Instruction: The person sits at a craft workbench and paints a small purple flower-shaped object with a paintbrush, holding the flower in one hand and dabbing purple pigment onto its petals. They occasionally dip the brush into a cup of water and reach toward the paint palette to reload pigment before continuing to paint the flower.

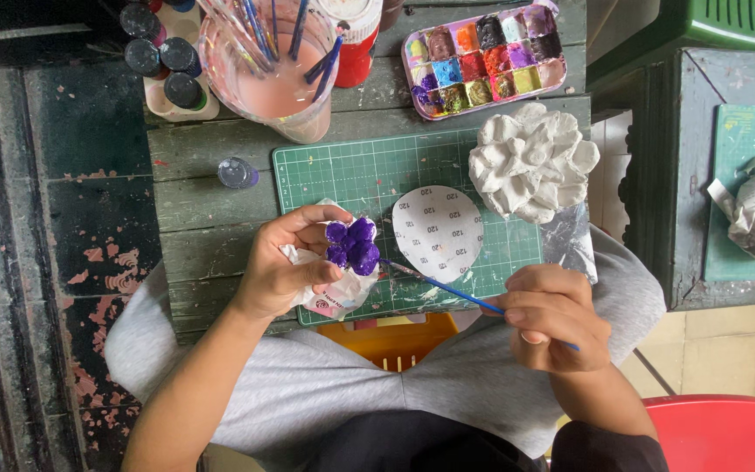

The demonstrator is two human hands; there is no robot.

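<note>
Right hand [555, 316]: closed around thin blue paintbrush [447, 289], near right.
Left hand [288, 262]: fingers wrapped on purple-painted flower [352, 244], over cutting mat [351, 171].
Farther right: white clay flower [532, 160].
Far edge: paint palette [483, 59], water cup [271, 65].

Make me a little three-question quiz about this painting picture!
1. True or false: the left hand holds a small purple-painted flower shape wrapped in white paper.
2. What does the right hand hold?
A. a thin blue-handled paintbrush
B. scissors
C. a glue stick
3. Fill in: the big white unpainted flower shape lies at the corner of the green ____, just below the paint tray of many colours.

Key:
1. True
2. A
3. cutting mat
</note>
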